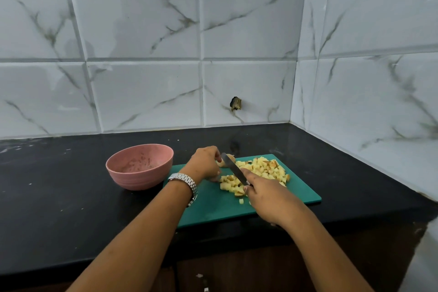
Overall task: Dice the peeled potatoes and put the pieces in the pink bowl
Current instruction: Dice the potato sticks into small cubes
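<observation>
Fingers [247, 174] of the right hand [267, 199] are curling round the handle of a knife [233, 168], gripping it closely a little right of centre in the lower half of the frame, with the forefinger stretching forward along the top of the blade. The blade is slanting up and to the left over the green cutting board [213, 208], its tip reaching the left hand [205, 161]. That hand's fingers [216, 153] are bending down over a peeled potato [228, 158], holding the remaining chunk against the board just beyond the blade; much of the chunk is hiding behind hand and blade. Diced pieces [263, 168] are lying in a loose heap on the upper right part of the board and trailing down towards the right hand, with a stray cube just below. The pink bowl [139, 166] is standing on the dark surface [59, 197] to the left of the board, close against its left edge; whether they are touching I cannot tell. Its inside is showing pale smears. A metal wristwatch [186, 182] is sitting on the left wrist. A white marbled tiled wall [142, 42] is filling the upper half of the frame.
</observation>
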